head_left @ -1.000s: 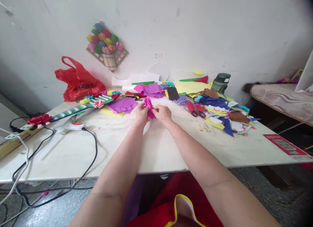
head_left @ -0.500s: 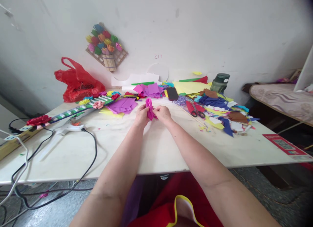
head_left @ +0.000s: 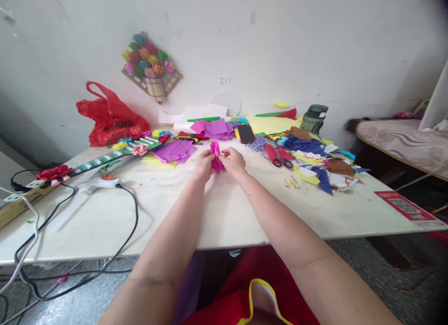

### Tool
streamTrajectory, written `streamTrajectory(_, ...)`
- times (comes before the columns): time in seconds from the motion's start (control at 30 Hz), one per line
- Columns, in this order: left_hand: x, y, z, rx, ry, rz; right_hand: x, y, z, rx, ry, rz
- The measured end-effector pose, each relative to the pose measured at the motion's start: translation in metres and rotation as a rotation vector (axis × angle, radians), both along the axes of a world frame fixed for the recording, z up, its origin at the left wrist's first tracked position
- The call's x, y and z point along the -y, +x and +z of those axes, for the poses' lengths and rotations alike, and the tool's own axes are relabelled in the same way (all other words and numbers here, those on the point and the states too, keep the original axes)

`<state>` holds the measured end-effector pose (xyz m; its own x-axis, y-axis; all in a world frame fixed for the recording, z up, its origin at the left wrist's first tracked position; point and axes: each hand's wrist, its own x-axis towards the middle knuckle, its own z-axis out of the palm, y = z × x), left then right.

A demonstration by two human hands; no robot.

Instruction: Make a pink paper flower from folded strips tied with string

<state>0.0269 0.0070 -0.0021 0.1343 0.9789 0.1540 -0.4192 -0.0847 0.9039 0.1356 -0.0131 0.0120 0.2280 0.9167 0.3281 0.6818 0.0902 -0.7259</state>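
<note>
Starting at the far left, a red paper rose (head_left: 54,172) sits on the end of a long striped board (head_left: 105,159), with a white glue gun (head_left: 91,186) and its black cord (head_left: 129,222) lying just in front on the pale table (head_left: 217,217). A red plastic bag (head_left: 110,117) slumps against the wall behind, near a stack of purple paper squares (head_left: 175,151).

My left hand (head_left: 203,165) and my right hand (head_left: 234,162) meet over the middle of the table, and between them I hold a pink folded paper piece (head_left: 216,158), lifted just clear of the tabletop. Both sets of fingertips are pinched on it, the left at its lower edge, the right at its side.

I judge it very light, thin and soft, quick to crease or tear, so I take it by the folded edges where the layers are thickest, pressing gently rather than squeezing.

Further right lie a dark phone (head_left: 246,134), red-handled scissors (head_left: 280,158), a heap of coloured paper scraps (head_left: 318,164), and a green bottle (head_left: 314,118) by the wall.
</note>
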Motion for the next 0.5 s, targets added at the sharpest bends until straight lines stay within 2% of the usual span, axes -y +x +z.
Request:
streamTrajectory(0.17, -0.002, 0.000, -0.001, -0.045, -0.010, -0.001, 0.000, 0.001, 0.000, 0.017, -0.025, 0.003)
streamTrajectory(0.37, 0.008, 0.001, 0.009, -0.076, -0.087, -0.014, 0.001, 0.002, 0.002, 0.017, -0.048, -0.023)
streamTrajectory(0.5, 0.012, 0.001, 0.012, -0.106, -0.057, -0.034, 0.001, 0.003, 0.003, -0.009, -0.049, -0.029)
